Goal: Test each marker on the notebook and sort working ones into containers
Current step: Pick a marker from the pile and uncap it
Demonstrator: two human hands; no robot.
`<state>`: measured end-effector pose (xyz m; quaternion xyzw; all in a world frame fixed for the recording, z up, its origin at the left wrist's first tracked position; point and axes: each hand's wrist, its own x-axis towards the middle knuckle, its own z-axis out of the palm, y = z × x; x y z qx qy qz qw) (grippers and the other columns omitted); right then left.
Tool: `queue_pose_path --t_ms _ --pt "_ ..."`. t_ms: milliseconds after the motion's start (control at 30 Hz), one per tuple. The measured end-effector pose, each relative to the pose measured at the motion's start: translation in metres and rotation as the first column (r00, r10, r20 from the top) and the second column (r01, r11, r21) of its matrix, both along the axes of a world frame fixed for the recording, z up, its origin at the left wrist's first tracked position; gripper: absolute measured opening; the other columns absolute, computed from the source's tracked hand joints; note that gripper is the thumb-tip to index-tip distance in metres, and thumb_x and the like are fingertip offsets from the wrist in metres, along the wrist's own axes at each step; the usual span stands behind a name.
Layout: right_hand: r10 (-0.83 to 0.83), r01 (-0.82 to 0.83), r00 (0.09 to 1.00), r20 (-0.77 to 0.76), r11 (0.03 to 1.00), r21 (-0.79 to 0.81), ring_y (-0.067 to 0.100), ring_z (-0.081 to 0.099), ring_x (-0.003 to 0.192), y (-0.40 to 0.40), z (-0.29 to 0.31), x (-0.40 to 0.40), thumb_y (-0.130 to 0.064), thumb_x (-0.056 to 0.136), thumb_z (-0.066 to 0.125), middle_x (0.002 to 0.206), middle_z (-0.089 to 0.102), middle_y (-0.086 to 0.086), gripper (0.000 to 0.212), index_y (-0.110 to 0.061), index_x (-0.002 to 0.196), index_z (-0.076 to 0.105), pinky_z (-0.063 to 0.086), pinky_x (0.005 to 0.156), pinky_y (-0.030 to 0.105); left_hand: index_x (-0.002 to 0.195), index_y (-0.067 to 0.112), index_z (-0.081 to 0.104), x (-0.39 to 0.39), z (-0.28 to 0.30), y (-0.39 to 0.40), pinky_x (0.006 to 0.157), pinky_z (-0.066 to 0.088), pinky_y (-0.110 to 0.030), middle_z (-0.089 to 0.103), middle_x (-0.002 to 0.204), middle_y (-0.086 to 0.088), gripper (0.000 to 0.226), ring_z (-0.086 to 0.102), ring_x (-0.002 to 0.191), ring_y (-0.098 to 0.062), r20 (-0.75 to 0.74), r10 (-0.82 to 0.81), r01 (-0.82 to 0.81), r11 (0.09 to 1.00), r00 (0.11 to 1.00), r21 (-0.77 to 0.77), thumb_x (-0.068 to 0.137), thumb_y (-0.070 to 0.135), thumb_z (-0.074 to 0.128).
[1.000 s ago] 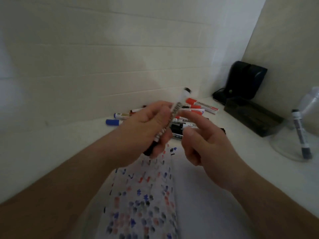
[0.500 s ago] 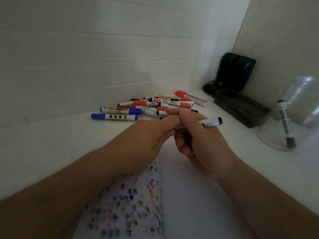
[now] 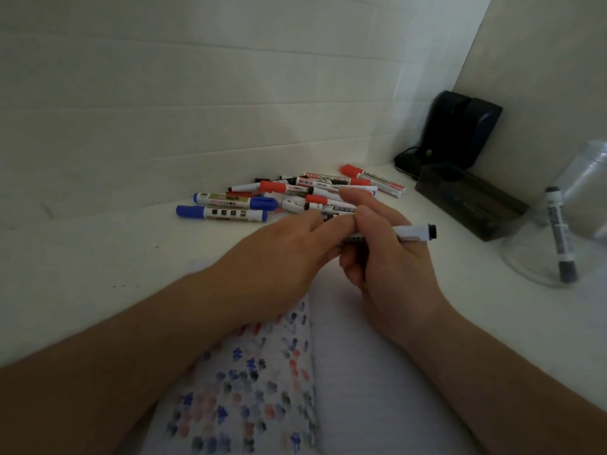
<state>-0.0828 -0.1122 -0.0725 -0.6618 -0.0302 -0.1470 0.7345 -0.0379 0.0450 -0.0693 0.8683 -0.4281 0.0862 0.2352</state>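
The right hand [image 3: 391, 257] grips a white marker [image 3: 410, 232] with curled fingers; its black end points right, and its left end is hidden between both hands. The barrel label is partly covered and unreadable. The left hand [image 3: 279, 261] meets that hidden end with curled fingers; whether it holds anything cannot be determined. Both hands hover over an open notebook [image 3: 361, 372], whose left page carries blue, red and black test marks and runs off the near edge. A pile of markers [image 3: 295, 195] lies far on the white surface [image 3: 98, 257]; overlap prevents an exact count. One dark-capped marker [image 3: 560, 234] stands in a clear container [image 3: 525, 264], right. A black box [image 3: 466, 201] sits behind.
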Motion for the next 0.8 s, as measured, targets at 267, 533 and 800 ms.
queue_pose_path --t_ms 267,533,800 --pt "0.132 -0.127 0.99 -0.053 0.987 0.095 0.011 0.046 0.055 -0.005 0.001 -0.002 -0.029 0.096 0.053 0.064 0.046 0.005 0.041 -0.042 0.131 0.07 0.038 0.045 0.023 0.143 0.066 0.023 0.008 0.001 0.002 0.06 0.039 -0.018 0.06 0.076 0.011 0.044 0.056 0.074 -0.002 -0.079 -0.005 0.007 1.0 0.997 0.029 0.1 0.057 0.026" --pt "-0.043 0.058 0.996 -0.079 0.979 0.197 0.015 0.043 0.049 -0.035 0.013 0.004 -0.014 0.102 0.042 0.059 0.054 0.005 0.033 -0.023 0.094 0.073 0.028 0.041 0.02 0.122 0.049 0.033 0.008 -0.003 0.018 0.063 0.045 -0.026 0.056 0.084 0.01 0.06 0.055 0.071 -0.003 -0.287 0.227 -0.224 0.974 0.93 0.044 0.077 0.08 0.057" --pt "-0.044 0.003 0.992 -0.121 0.947 -0.32 0.015 0.05 0.054 -0.028 0.006 0.009 -0.01 0.089 0.073 0.063 0.06 0.006 0.018 -0.016 0.074 0.067 0.04 0.048 0.027 0.108 0.055 0.051 0.007 -0.014 0.005 0.09 0.045 -0.037 0.041 0.107 0.013 0.059 0.042 0.106 -0.012 -0.21 0.45 -0.388 0.879 0.868 0.279 0.062 0.091 0.058"
